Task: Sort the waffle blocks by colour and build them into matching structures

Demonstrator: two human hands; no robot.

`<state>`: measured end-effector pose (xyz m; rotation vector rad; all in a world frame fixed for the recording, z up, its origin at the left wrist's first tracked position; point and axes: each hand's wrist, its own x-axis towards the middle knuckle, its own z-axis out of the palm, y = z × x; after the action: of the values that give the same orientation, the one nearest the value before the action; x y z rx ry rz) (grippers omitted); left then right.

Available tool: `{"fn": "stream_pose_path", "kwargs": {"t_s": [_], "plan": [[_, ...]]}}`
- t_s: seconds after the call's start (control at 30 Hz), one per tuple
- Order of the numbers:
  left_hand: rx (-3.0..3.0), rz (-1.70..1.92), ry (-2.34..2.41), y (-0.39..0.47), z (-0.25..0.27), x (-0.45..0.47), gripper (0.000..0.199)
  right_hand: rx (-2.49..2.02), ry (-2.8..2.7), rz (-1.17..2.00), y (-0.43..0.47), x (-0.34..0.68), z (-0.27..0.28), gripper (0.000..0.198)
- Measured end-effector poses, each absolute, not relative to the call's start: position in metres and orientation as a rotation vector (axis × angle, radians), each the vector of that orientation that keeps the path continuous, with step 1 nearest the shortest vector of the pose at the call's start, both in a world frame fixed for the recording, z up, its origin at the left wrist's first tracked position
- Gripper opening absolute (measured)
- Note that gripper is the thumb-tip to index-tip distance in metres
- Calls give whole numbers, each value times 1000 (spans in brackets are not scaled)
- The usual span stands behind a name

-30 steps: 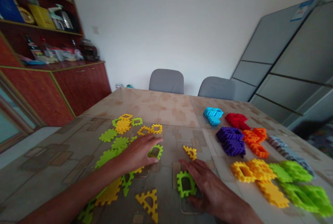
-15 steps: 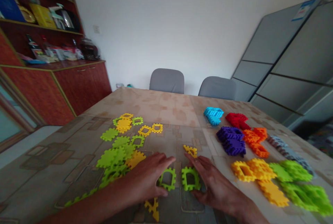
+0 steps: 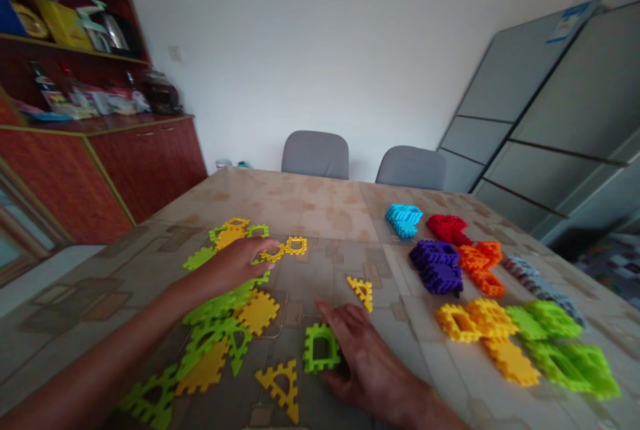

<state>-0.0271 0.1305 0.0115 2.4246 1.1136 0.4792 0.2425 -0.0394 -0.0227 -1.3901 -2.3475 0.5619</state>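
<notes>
My right hand (image 3: pixel 370 353) holds a green square frame piece (image 3: pixel 309 349) with notched edges, thumb at its near side and fingers at its far side. It looks thick, like several frames stacked. My left hand (image 3: pixel 247 260) is stretched out over the loose pieces on the left, fingers apart, beside a yellow frame piece (image 3: pixel 273 255) and partly covering a green one. A second yellow frame (image 3: pixel 297 245) lies to its right. Yellow triangle pieces lie beyond my right hand (image 3: pixel 361 291) and nearer me (image 3: pixel 281 387).
Overlapping green pieces (image 3: pixel 215 307) and a yellow square plate (image 3: pixel 258 312) lie on the left. Sorted stacks stand on the right: light blue (image 3: pixel 404 220), purple (image 3: pixel 437 268), red (image 3: pixel 447 229), orange (image 3: pixel 483 267), grey, yellow (image 3: pixel 490 319) and green (image 3: pixel 575 363). Two grey chairs stand behind the table.
My left hand has moved away and left to the loose pieces. My right hand has shifted left; the two separate green frames now appear together as one stack at it.
</notes>
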Motion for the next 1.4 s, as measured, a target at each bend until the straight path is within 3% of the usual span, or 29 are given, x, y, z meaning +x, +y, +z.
{"fn": "stream_pose_path", "kwargs": {"t_s": [0.5, 0.8, 0.93, 1.13, 1.4], "plan": [[2571, 237, 1158, 137, -5, -38, 61, -1426, -2452, 525, -47, 271, -9, 98], [2649, 274, 1101, 135, -10, -33, 28, -1619, -2441, 714, -49, 297, -11, 95], [2627, 391, 1108, 122, -6, -19, 31, -1665, -2328, 743, -46, 304, -7, 96], [2505, 571, 983, 68, 3, 25, 38, -1543, -2076, 557, -43, 303, -3, 71], [2335, 631, 857, 23, 5, 52, 48, -1356, -2150, 619, -54, 279, -5, 80]]}}
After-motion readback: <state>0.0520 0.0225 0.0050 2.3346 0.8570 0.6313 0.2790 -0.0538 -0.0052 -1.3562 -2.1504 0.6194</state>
